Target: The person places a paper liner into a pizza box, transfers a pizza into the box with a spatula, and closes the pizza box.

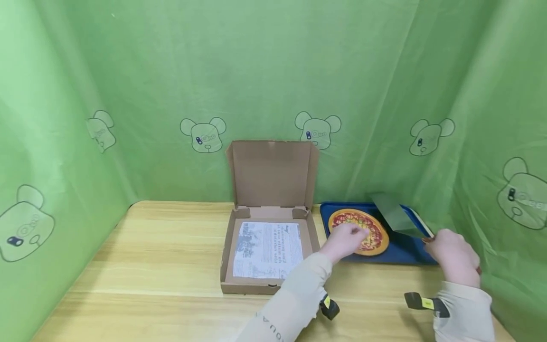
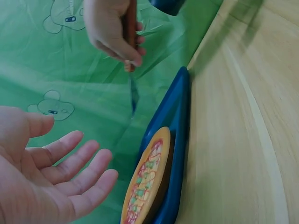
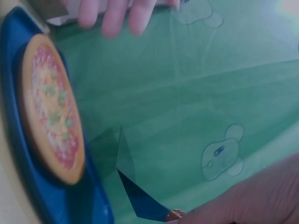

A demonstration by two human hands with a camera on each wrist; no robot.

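- Green cloth on three sides, printed with bear-head outlines, and a light wood-grain table underneath. So where's the pizza?

- Pizza is lying flat on the left part of a blue tray, toppings up, with red, yellow and green bits on it. Tray's at the right end of the table, near the cloth.

- Ok, and what are the hands up to?

- Left hand is over the pizza, hiding part of it from the head cam. Left wrist cam has it palm showing, fingers spread and a bit bent, nothing in them, not touching the pizza either. Right hand is wrapped round the wooden handle of a pizza peel, a proper grip.

- Is the peel under the pizza?

- Nope, its thin flat blade is tilted in the air above the right part of the tray, beside the pizza.

- What's that cardboard thing?

- Pizza box, just left of the tray. Lid is standing up at the back, and a printed sheet of paper lies flat inside.
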